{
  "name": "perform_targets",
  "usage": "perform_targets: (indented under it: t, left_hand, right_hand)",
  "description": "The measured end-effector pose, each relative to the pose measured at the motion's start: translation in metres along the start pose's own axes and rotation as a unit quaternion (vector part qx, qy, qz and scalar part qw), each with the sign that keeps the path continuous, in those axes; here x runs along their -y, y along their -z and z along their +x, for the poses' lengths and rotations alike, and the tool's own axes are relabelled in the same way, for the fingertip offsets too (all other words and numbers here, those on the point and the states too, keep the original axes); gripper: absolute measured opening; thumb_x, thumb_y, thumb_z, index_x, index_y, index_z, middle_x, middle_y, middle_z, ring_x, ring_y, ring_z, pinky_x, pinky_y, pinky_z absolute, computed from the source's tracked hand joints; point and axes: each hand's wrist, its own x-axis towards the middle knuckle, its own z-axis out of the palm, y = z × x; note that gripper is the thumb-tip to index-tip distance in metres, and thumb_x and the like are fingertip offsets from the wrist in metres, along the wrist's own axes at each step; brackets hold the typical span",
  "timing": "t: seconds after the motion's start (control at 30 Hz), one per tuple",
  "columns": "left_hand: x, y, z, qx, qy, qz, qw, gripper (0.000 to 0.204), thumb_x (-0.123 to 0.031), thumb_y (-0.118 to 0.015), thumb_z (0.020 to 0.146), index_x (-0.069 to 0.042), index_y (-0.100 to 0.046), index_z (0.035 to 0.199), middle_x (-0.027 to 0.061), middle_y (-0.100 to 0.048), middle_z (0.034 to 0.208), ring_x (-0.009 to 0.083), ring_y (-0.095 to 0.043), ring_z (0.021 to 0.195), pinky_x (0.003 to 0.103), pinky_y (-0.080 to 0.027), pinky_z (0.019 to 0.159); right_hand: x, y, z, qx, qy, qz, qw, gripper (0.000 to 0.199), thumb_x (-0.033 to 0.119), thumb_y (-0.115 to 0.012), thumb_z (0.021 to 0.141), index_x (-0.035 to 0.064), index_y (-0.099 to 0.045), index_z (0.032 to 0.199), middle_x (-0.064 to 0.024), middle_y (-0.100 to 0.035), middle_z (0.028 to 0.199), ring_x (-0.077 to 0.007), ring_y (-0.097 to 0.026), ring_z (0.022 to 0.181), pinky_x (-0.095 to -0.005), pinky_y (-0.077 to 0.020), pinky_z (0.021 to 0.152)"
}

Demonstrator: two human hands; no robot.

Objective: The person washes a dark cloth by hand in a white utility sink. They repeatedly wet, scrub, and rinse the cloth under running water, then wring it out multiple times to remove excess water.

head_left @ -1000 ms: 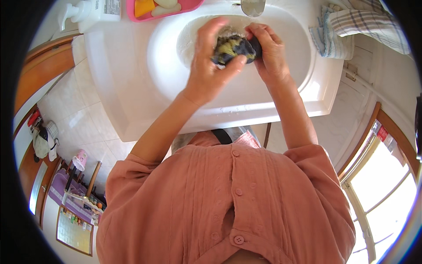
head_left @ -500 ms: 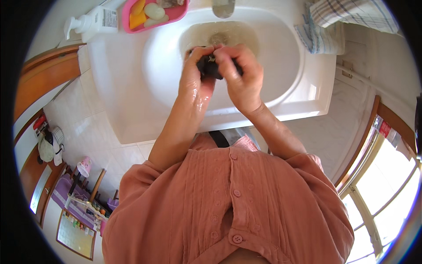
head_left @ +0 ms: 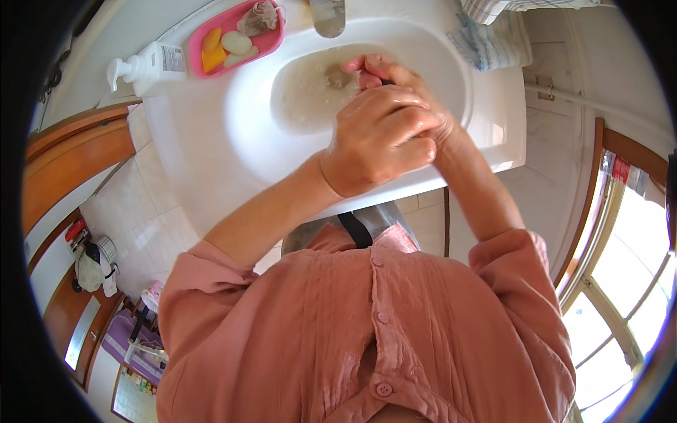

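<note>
Both wet hands are pressed together over the right side of a white washbasin (head_left: pixel 247 106). My left hand (head_left: pixel 377 137) is closed, lying across the palm side of my right hand, its thumb toward me. My right hand (head_left: pixel 398 74) has its fingers curled at the far side. Between them only a sliver of a black, cloth-like bundle (head_left: pixel 386 82) shows; the hands hide the rest, so its kind is unclear. Cloudy water (head_left: pixel 303 99) lies in the bowl beneath, with the drain (head_left: pixel 337 75) dimly visible. Above the bowl juts the metal faucet (head_left: pixel 328 17).
At the basin's back left stand a white pump bottle (head_left: pixel 159 68) and a pink soap dish (head_left: pixel 277 44) with several soaps and a mesh pouch. Checked and striped towels (head_left: pixel 493 42) hang at the back right. A bright window (head_left: pixel 627 268) is at the right.
Both hands have moved right and closed together. The black bundle, largely visible between them before, is now almost covered. The left hand has swung over onto the right.
</note>
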Motion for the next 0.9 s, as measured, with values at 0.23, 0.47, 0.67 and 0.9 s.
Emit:
perform_targets:
  t: [0.23,0.47,0.67,0.9]
  left_hand:
    - [0.014,0.024,-0.019,0.121,-0.192,0.046,0.973,0.014,-0.017,-0.066,0.060,-0.016,-0.051,0.059,-0.0005,-0.051,0.072,0.0184,-0.056,0.074,0.032,-0.049,0.066]
    - [0.028,0.030,-0.038,0.207,-0.258,0.065,0.941,0.013,-0.019,-0.065,0.065,-0.015,-0.054,0.061,-0.0005,-0.050,0.069,0.0175,-0.052,0.070,0.032,-0.046,0.065]
    - [0.039,0.030,-0.063,0.279,-0.292,0.097,0.910,0.007,-0.019,-0.064,0.068,-0.014,-0.062,0.065,0.0018,-0.055,0.074,0.0213,-0.059,0.081,0.035,-0.051,0.077]
    - [0.055,0.020,-0.084,0.303,-0.322,0.155,0.883,0.009,-0.019,-0.065,0.068,-0.015,-0.061,0.062,0.0016,-0.057,0.075,0.0236,-0.058,0.089,0.038,-0.050,0.081]
  right_hand:
    - [0.011,-0.031,0.019,0.069,-0.093,-0.176,0.978,0.027,0.020,-0.056,0.098,-0.0013,-0.068,0.109,0.0028,-0.044,0.066,-0.0090,-0.050,0.068,-0.0242,-0.0454,0.063]
    - [0.001,-0.044,0.044,0.088,-0.151,-0.294,0.940,0.022,0.017,-0.057,0.093,0.0001,-0.070,0.100,0.0023,-0.047,0.065,-0.0088,-0.048,0.065,-0.0234,-0.0440,0.063]
    - [-0.020,-0.042,0.063,0.082,-0.136,-0.424,0.892,0.022,0.016,-0.055,0.093,0.0010,-0.070,0.093,0.0011,-0.048,0.064,-0.0111,-0.048,0.062,-0.0267,-0.0434,0.061]
    - [-0.036,-0.043,0.079,0.071,-0.106,-0.573,0.809,0.019,0.016,-0.054,0.093,0.0030,-0.067,0.088,-0.0046,-0.056,0.066,-0.0149,-0.053,0.062,-0.0327,-0.0450,0.062]
